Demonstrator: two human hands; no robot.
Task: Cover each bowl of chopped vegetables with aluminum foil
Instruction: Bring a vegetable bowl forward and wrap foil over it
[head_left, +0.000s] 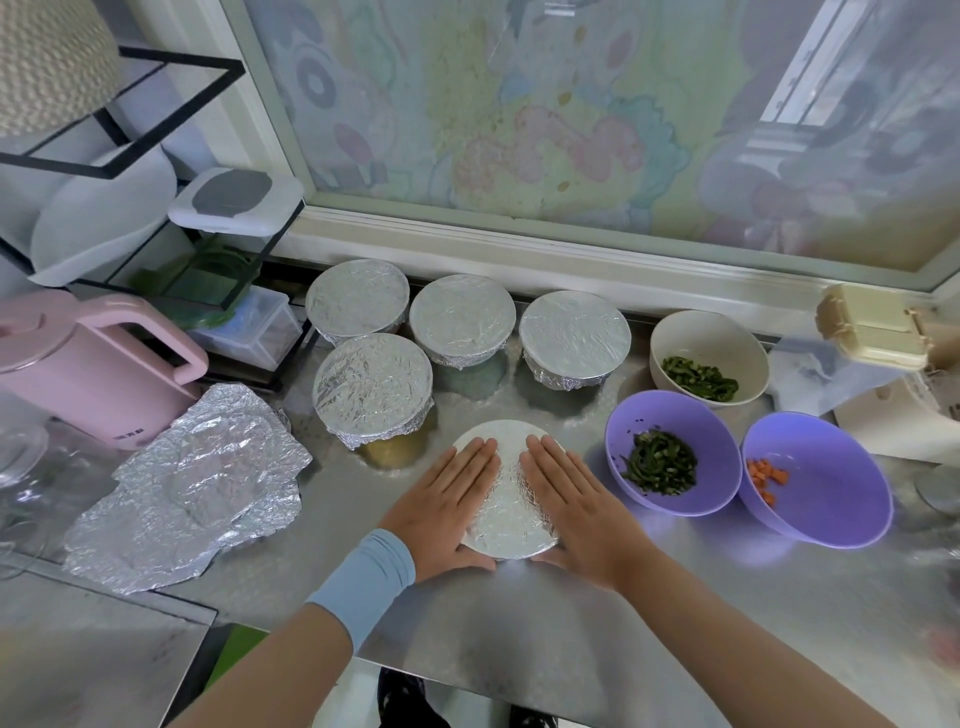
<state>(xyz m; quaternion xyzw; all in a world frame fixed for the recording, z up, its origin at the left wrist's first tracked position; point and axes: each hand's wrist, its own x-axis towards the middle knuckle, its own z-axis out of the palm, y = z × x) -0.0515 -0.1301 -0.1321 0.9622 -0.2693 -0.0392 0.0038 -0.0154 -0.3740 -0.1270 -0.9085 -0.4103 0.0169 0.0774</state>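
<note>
Home kitchen — steel counter, pink electric kettle, dish rack, bowls of chopped vegetables

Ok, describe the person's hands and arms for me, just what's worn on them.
Both hands are bare: no gloves, rings or watch show on the left hand or the right hand. A light blue fabric band wraps the left wrist and lower forearm, smooth and unmarked. The right arm is bare as far as the frame shows, with no sleeve.
</note>
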